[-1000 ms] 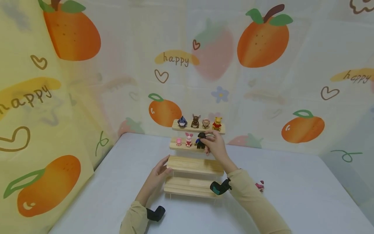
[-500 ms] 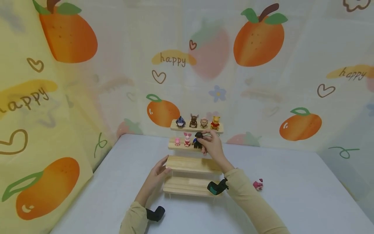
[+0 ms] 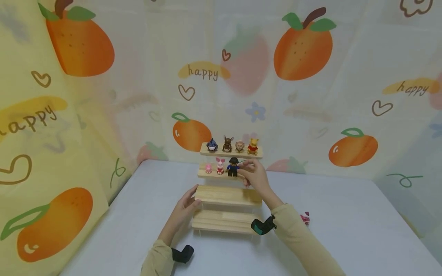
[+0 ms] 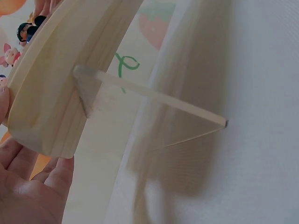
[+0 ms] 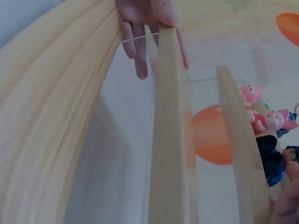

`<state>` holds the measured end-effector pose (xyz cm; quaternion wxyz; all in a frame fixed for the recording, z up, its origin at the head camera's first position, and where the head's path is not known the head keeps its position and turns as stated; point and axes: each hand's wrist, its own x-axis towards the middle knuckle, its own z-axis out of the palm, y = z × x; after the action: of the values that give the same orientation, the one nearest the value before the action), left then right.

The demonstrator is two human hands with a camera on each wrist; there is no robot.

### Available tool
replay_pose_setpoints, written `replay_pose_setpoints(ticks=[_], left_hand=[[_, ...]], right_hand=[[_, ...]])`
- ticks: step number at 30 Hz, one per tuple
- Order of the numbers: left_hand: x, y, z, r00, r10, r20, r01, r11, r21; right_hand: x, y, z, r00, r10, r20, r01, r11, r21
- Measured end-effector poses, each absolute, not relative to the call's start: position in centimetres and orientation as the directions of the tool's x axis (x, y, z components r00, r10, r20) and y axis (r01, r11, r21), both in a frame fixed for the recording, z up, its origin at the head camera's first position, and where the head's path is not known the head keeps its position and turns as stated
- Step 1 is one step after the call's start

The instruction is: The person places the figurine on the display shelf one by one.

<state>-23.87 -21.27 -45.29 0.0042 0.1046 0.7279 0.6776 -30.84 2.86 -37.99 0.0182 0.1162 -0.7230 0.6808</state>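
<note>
In the head view a small toy figure (image 3: pixel 233 167) with dark hair, a blue top and black legs stands upright on the second tier from the top of a wooden stepped shelf (image 3: pixel 228 194). My right hand (image 3: pixel 257 177) is at its right side, thumb and fingertips right at its arm. The right wrist view shows the thumb (image 5: pixel 292 179) overlapping the figure below its head. With my left hand (image 3: pixel 184 209) I grip the left end of the third tier. In the left wrist view, the fingers (image 4: pixel 58 179) lie under the board.
Left of the dark-haired figure stand a pink piglet figure (image 3: pixel 220 167) and a smaller pink figure (image 3: pixel 208 168). The top tier bears several figures, among them a yellow bear (image 3: pixel 253 146) in red. A pink-and-white figure (image 3: pixel 305 218) lies on the white table (image 3: pixel 345 230) beyond my right sleeve.
My right hand has drawn back slightly to the right from the dark-haired figure, which now shows whole. My left hand stays on the shelf end. The head view has shifted a little.
</note>
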Motion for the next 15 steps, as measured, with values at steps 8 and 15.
replay_pose_setpoints(ticks=[8, 15], left_hand=[[-23.7, -21.3, -45.6, -0.979, 0.155, 0.133, 0.147, 0.081, 0.986], [-23.9, -21.3, -45.4, -0.978, 0.153, 0.139, 0.153, 0.087, 0.984]], right_hand=[[-29.8, 4.2, -38.9, -0.977, -0.137, 0.162, -0.167, 0.027, -0.986], [-29.5, 6.1, -39.4, -0.979, -0.117, 0.169, -0.172, 0.009, -0.985]])
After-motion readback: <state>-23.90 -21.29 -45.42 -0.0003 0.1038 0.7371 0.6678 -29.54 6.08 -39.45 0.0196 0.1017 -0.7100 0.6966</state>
